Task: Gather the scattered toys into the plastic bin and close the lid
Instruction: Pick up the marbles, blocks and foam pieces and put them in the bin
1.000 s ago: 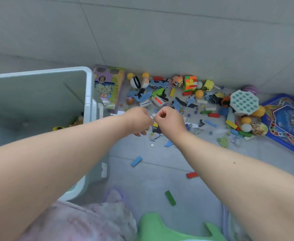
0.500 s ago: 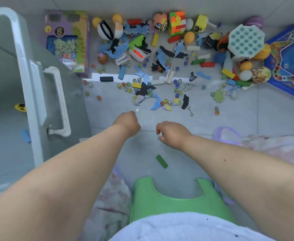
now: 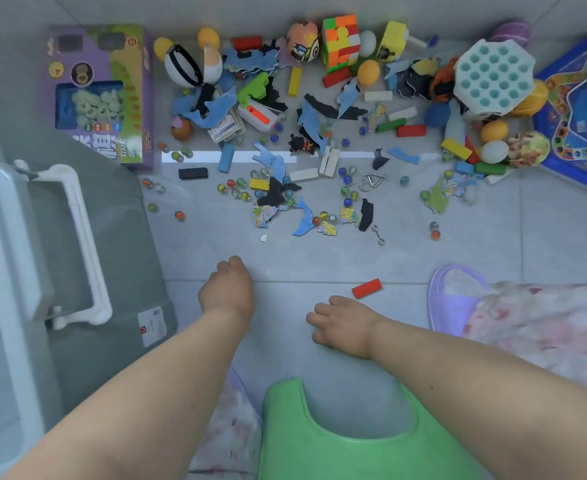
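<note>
The plastic bin (image 3: 6, 258), translucent grey with a white rim and a white latch handle (image 3: 89, 244), stands open at the left. Toys lie scattered along the wall: a colour cube (image 3: 340, 43), a teal honeycomb toy (image 3: 493, 76), balls, marbles, wooden blocks and foam puzzle pieces. A red block (image 3: 366, 288) lies alone on the near floor. My left hand (image 3: 228, 291) is a closed fist low over the floor beside the bin. My right hand (image 3: 342, 323) rests on the floor below and left of the red block, fingers curled down; whatever is under them is hidden.
A purple toy box (image 3: 105, 95) leans by the bin's far corner. A blue game board (image 3: 579, 116) lies at the right. A green stool (image 3: 337, 441) sits at the bottom, and a purple slipper (image 3: 455, 299) at the right beside floral fabric.
Both hands drew back from the toy pile toward me and down to the near floor. The view tilted downward. The green block seen earlier is now hidden under my right hand.
</note>
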`<state>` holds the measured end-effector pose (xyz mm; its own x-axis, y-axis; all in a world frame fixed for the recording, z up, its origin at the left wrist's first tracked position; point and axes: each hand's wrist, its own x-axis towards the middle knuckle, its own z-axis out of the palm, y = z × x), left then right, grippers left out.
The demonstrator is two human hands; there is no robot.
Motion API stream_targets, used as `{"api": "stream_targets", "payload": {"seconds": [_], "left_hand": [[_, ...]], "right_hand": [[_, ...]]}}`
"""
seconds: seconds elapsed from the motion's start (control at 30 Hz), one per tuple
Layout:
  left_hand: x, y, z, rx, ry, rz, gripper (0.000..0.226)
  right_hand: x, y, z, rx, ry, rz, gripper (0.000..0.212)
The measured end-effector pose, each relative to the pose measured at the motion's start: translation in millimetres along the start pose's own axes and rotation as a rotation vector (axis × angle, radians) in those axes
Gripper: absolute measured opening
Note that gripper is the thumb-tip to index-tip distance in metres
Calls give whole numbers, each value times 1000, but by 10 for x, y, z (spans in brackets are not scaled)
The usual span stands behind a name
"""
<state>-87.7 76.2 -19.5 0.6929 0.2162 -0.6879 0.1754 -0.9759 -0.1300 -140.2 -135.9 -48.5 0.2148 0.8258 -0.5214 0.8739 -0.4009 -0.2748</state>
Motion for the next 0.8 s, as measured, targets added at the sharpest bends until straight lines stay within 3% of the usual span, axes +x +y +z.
{"api": "stream_targets", "payload": {"seconds": [0.07,0.13,0.2,0.23,0.33,0.47,0.57,0.8], "left_hand": [[32,-9,-7,34,-19,28,28],[55,-15,-30,60,-19,63,22],[69,24,-68,50,21,105,20],[75,74,-98,11,47,125,19],[78,320,-236,-248,47,187,25],[117,650,-384,-449,4,273,25],[159,793,-447,-482,-9,289,30],[251,897,-581,-251,-38,255,31]], "right_hand": [[-33,51,-38,-17,161,51,4],[-50,150,-87,38,319,182,23],[-102,297,-159,41,415,339,18],[-143,363,-184,49,410,398,13],[-294,529,-150,89,348,439,27],[-457,652,-62,67,179,349,31],[-457,700,-11,79,141,289,35],[-412,679,40,74,261,138,32]]}}
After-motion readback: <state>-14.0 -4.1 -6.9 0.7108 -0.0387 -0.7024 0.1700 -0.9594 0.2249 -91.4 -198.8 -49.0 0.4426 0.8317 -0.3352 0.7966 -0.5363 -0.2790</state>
